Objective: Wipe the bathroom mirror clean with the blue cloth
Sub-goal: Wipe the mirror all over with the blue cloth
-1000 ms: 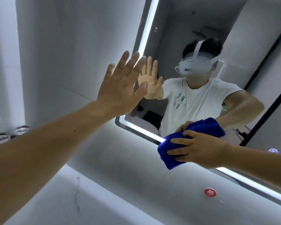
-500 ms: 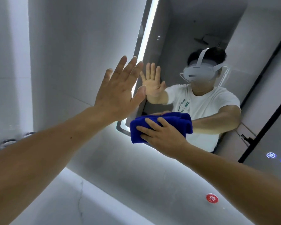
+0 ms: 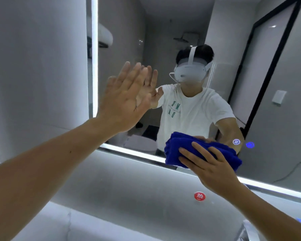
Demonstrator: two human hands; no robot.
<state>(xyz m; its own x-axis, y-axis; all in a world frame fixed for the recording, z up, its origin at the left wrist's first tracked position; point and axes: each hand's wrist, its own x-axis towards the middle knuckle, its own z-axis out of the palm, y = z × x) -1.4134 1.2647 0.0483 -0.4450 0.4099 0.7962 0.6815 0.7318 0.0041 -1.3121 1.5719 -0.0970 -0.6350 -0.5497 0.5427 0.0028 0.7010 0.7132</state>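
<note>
Your right hand [image 3: 210, 169] has the cloth [image 3: 198, 150] bunched into a thick wad, fingers spread flat over it and pressing it to the mirror [image 3: 181, 32] at the bottom edge, just above the lit strip [image 3: 134, 153]. That grip is a flat-fingered press, not a closed fist. Your left hand [image 3: 127, 100] is wide open, holding nothing, palm flat on or very near the glass at the lower left; the picture does not settle which.

To wipe well from here, keep the pressure even across all the fingers so the whole wad bears on the glass, and work in overlapping passes along the bottom edge before moving upward. A palm on the glass would likely leave prints, so lift it off or brace on the wall [image 3: 38, 66] instead, then go over that patch. Steer the cloth lightly round the two glowing touch buttons [image 3: 236, 141], which sit just right of it, since a firm rub might trigger them.
</note>
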